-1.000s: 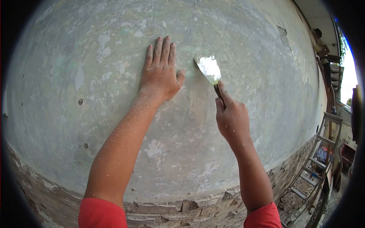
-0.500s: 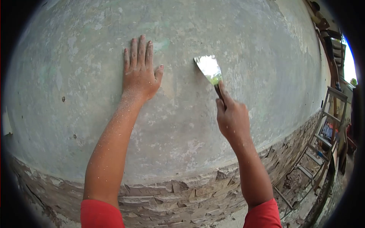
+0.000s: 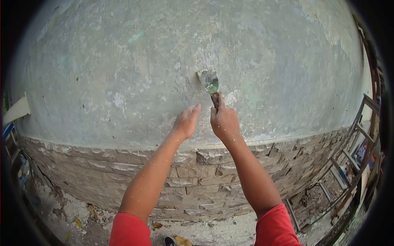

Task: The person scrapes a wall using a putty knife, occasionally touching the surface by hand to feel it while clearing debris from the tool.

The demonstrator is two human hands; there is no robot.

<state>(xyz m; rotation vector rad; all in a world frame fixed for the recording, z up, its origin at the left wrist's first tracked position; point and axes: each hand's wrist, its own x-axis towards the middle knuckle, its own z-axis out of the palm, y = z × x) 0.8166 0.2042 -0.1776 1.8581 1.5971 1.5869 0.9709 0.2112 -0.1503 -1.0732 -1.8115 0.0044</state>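
A metal scraper (image 3: 209, 82) with a dark handle is held in my right hand (image 3: 226, 122), its blade pointing up against the patchy grey-green wall (image 3: 143, 74). My index finger lies along the handle. Just left of it, lower than the blade, is my left hand (image 3: 186, 122), seen from the side with the thumb up and the other fingers mostly hidden behind it. Whether it holds anything is not visible. Pale dust speckles both forearms.
Rough stone cladding (image 3: 188, 170) runs along the wall's base. A ladder (image 3: 357, 164) stands at the right beside scattered items. A pale panel (image 3: 17, 110) juts in at the left. Leaves and a shoe (image 3: 170, 241) show on the ground.
My left hand has come off its flat, spread pose on the wall and moved down and right, near my right hand. The scraper has moved left. The view has tilted down, showing more stone and ground.
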